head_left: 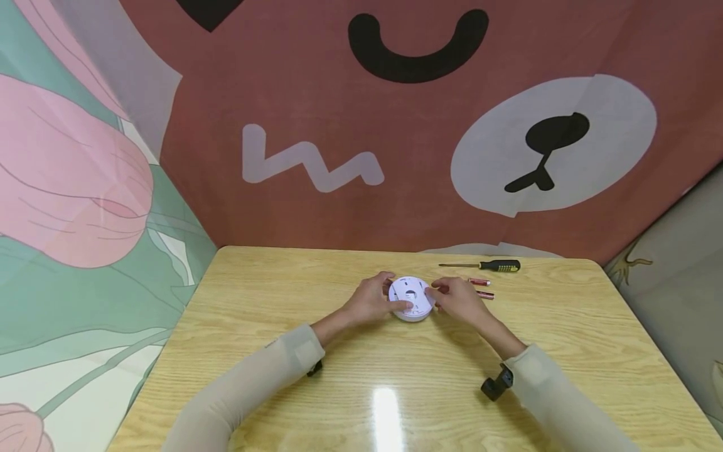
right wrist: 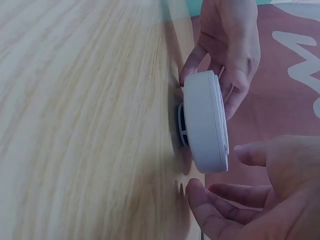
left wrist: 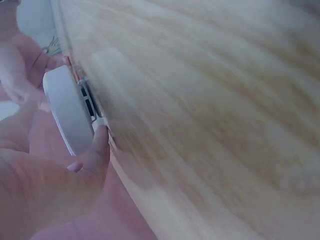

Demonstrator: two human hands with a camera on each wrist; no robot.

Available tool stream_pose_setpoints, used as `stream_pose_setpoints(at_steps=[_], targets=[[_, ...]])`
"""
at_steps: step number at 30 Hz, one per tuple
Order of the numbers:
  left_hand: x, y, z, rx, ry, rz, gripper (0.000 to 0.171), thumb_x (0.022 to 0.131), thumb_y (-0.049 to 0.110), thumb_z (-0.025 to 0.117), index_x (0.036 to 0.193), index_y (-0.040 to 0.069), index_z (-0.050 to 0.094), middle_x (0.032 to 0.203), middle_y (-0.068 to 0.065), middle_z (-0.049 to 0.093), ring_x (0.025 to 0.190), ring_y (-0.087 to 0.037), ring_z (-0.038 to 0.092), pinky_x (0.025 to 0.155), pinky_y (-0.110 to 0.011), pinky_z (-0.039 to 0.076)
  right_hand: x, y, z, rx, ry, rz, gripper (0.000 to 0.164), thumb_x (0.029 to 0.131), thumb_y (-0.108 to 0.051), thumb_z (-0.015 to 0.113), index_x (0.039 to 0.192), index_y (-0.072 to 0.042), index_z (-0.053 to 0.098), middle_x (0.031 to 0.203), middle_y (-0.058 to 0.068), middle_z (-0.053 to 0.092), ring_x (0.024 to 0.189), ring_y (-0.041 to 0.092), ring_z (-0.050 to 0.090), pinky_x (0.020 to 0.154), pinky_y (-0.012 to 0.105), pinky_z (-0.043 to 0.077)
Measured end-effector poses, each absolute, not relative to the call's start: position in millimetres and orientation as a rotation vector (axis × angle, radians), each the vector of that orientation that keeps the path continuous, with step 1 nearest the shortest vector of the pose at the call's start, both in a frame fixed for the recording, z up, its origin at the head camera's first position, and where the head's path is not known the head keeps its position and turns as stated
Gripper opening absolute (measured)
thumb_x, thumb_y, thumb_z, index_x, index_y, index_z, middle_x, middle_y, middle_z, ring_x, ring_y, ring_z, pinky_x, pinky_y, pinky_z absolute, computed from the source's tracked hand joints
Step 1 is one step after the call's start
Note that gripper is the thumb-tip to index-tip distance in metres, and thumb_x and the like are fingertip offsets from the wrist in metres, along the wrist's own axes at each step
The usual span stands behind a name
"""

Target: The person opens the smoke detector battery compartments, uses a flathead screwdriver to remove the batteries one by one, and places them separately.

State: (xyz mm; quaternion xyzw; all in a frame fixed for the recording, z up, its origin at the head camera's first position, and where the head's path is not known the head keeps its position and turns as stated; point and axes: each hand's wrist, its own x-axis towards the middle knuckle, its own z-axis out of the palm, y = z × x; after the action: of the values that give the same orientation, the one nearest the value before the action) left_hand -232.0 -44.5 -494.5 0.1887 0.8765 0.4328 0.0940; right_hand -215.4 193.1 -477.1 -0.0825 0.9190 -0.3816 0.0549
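Observation:
A round white smoke detector is held just off or on the wooden table, its printed plate with a centre hole facing up. My left hand grips its left side, thumb over the top face and fingers at the rim. In the right wrist view a slotted dark vent shows on the underside of the detector. Beside its right edge is my right hand. Seen from the right wrist, that hand has its thumb and loosely bent fingers around the rim, with a small gap from it.
Two red batteries lie just beyond my right hand, the nearer one partly hidden by it. Behind them is a screwdriver with a black and yellow handle. A printed cloth hangs along the back edge of the table.

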Motion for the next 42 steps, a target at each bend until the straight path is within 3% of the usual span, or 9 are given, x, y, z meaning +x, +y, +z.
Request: stream_pose_setpoints(at_steps=[4,9,17,29,42], targets=[[-237,-46,-494,0.409,2.445,1.461,0.053,0.1,0.029,0.077,0.142,0.001,0.061,0.124,-0.014,0.073,0.113,-0.024,0.071,0.087,-0.033,0.06,-213,196,-480,-0.201,2.628,-1.322,0.043,0.107,-0.018,0.064,0.136,0.014,0.062,0.105,0.022,0.076,0.082,0.028,0.076,0.07,0.037,0.063],[-243,-47,-495,0.187,2.208,1.632,0.039,0.103,0.021,0.072,0.138,0.006,0.067,0.123,-0.014,0.072,0.102,-0.022,0.072,0.078,-0.034,0.064,-212,197,-484,-0.146,2.472,-1.463,0.045,0.108,-0.015,0.061,0.143,0.013,0.055,0.108,0.023,0.075,0.089,0.029,0.077,0.075,0.039,0.064],[-250,-47,-495,0.054,2.038,1.673,0.034,0.104,0.02,0.07,0.136,0.009,0.069,0.115,-0.008,0.07,0.097,-0.018,0.071,0.073,-0.034,0.064,-211,196,-490,-0.087,2.262,-1.613,0.051,0.109,-0.012,0.059,0.154,0.009,0.045,0.107,0.022,0.069,0.087,0.025,0.075,0.077,0.038,0.064],[-250,-46,-492,0.034,1.999,1.731,0.031,0.104,0.011,0.069,0.134,0.007,0.07,0.106,-0.008,0.067,0.089,-0.016,0.068,0.069,-0.034,0.064,-211,196,-493,-0.061,2.256,-1.678,0.05,0.107,-0.008,0.062,0.154,0.006,0.048,0.107,0.021,0.066,0.084,0.019,0.074,0.078,0.035,0.064],[-247,-40,-494,0.019,2.017,1.748,0.027,0.105,0.01,0.067,0.131,0.008,0.073,0.098,-0.007,0.065,0.073,-0.015,0.066,0.062,-0.031,0.062,-209,194,-496,-0.054,2.225,-1.72,0.052,0.106,-0.004,0.063,0.155,0.005,0.047,0.105,0.023,0.065,0.083,0.019,0.074,0.078,0.036,0.064]])
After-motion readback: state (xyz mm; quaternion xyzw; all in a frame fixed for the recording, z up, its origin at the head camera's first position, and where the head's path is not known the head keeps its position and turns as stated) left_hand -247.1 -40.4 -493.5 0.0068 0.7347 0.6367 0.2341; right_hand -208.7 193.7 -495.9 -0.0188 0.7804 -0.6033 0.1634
